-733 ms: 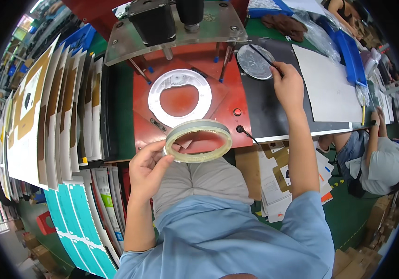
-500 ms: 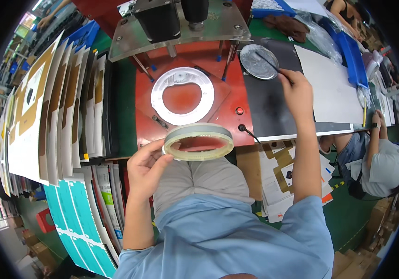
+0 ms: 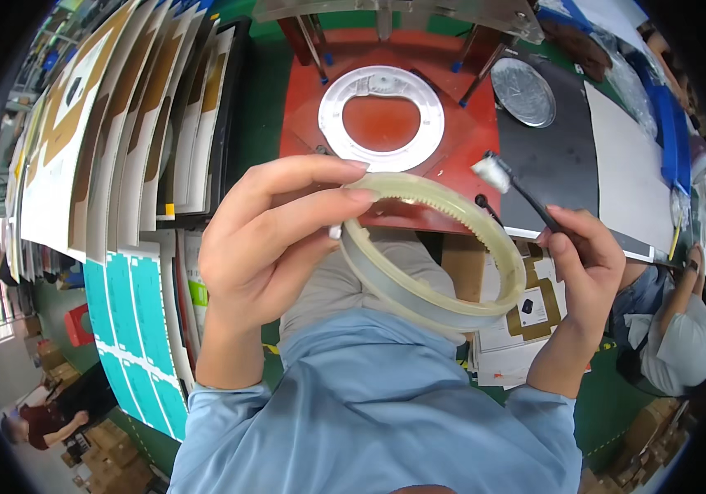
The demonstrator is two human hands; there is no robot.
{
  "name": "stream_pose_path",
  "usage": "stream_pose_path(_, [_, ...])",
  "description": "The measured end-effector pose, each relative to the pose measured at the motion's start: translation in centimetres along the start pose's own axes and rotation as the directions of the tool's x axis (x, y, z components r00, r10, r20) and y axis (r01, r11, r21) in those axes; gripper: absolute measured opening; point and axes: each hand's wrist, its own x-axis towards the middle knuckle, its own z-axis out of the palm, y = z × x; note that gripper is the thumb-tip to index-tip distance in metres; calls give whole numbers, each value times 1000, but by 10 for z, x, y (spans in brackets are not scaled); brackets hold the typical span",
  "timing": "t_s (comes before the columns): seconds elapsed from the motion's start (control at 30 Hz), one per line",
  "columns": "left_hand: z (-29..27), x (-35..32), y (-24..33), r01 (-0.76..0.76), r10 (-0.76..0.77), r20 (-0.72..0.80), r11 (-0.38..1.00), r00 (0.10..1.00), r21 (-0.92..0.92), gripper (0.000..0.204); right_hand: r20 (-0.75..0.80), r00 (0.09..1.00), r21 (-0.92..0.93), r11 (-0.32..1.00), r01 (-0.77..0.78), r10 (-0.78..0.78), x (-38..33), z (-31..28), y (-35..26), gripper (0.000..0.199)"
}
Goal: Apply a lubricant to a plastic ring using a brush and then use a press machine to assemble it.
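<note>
My left hand (image 3: 254, 247) grips a pale yellow plastic ring (image 3: 406, 296) by its left rim, thumb and fingers pinching the edge. The ring is tilted, with small teeth along its inner wall and a grey band round its outside. In my right hand (image 3: 585, 259) is a black-handled brush (image 3: 534, 202), its bristles loaded with white paste. The brush head is just beyond the ring, apart from it. A round, shallow dish (image 3: 523, 92) smeared with whitish paste lies on the black sheet. A flat white ring (image 3: 341, 136) rests on the red machine base.
The red base (image 3: 303, 107) belongs to a machine with a clear plate (image 3: 419, 18) on metal posts. Printed cardboard sheets (image 3: 93, 107) stand at the left, above teal printed sheets (image 3: 126, 321). A seated person (image 3: 674, 337) is at the right.
The brush has left the dish and come toward the ring, paste on its bristles. My left hand has raised the ring nearer and tilted it. The view has shifted, so the machine appears higher.
</note>
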Motion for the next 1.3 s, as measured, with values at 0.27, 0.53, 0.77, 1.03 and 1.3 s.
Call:
stream_pose_path(0.27, [2, -11, -5, -52, 51, -15, 998, 999, -33, 39, 195, 947, -270, 914, 304, -257, 14, 21, -23, 32])
stream_pose_path(0.53, [-1, -19, -2, -16, 11, -47, 994, 999, -106, 40, 353, 841, -355, 773, 526, -411, 29, 39, -38, 34])
stream_pose_path(0.77, [-4, -23, -3, -40, 33, -68, 994, 997, -101, 41, 275, 889, -379, 809, 450, -366, 23, 34, -57, 30])
stream_pose_path(1.03, [-7, -32, -3, -73, 65, -125, 995, 990, -62, 38, 421, 791, -389, 700, 599, -443, 30, 40, -56, 35])
stream_pose_path(1.3, [-7, -23, 7, -94, 91, 33, 989, 995, 113, 34, 590, 753, -635, 407, 656, -293, 16, 21, -94, 42])
